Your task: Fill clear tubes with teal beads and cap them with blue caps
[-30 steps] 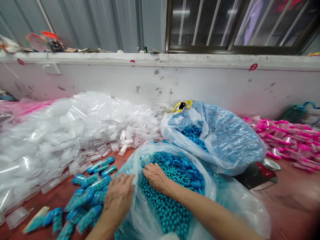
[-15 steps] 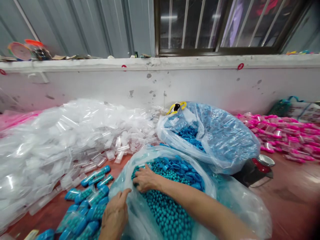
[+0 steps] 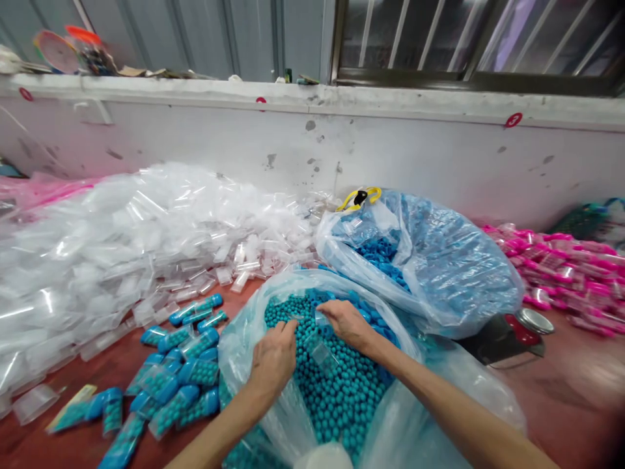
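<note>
An open clear bag [image 3: 234, 345] full of small teal beads [image 3: 342, 397] sits in front of me. Both my hands are inside it, resting on the beads. My left hand [image 3: 273, 358] has its fingers curled down onto the beads near the bag's left rim; what it holds is hidden. Just to its right, my right hand [image 3: 347, 322] pinches the upper end of a clear plastic tube [image 3: 321, 355], which lies tilted on the beads between the two hands. A few blue caps [image 3: 364, 306] lie at the far side of the bead heap.
A second bag [image 3: 449, 260] of blue caps stands behind on the right. At the left is a large heap of empty clear tubes [image 3: 122, 247], with bead-filled blue-capped tubes [image 3: 180, 381] in front. Pink tubes [image 3: 566, 273] and a metal-lidded jar [image 3: 534, 321] lie right.
My left hand has left the bag's outer rim and come onto the beads. My right hand has moved right and now has a clear tube at its fingers.
</note>
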A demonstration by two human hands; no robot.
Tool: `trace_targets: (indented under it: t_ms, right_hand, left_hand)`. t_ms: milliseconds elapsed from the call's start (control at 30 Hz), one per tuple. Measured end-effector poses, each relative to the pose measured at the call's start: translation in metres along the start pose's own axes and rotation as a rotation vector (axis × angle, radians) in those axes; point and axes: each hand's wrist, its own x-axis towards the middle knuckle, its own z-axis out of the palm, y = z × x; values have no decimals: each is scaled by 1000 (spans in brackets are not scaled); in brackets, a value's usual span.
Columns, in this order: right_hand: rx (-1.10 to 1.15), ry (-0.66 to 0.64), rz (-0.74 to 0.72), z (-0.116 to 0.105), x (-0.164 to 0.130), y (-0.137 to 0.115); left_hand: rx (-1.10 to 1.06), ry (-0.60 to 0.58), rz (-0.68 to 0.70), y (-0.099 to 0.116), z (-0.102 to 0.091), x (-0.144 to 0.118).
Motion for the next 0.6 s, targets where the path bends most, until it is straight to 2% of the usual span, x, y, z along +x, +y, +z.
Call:
trace_targets:
  t_ms: [67,133,200,300,367,500,600]
  right_hand:
    - [-33,24,130,-3,-14,-6]
    - [-112,-91,203,2,-28,-17]
    - [-160,-242,207,14,-39,-29]
    - [-83,-293,209,27,-44,-36]
    - [-15,-273,224,28,-43,-32]
    - [111,-249,193,17,-44,-19]
    - [372,-268,238,14,-51,-21]
  left_hand:
    - [-95,-89,-21,3,10,8]
    - [-202,-163,1,3,22,14]
    - [-314,-204,-20,0,33,18]
    - [-425,-236,-120,-5,42,21]
    - [-457,-245,-130,-7,41,21]
    - [-672,-310,-18,-5,31,20]
    - [-867,-279,-18,0,28,17]
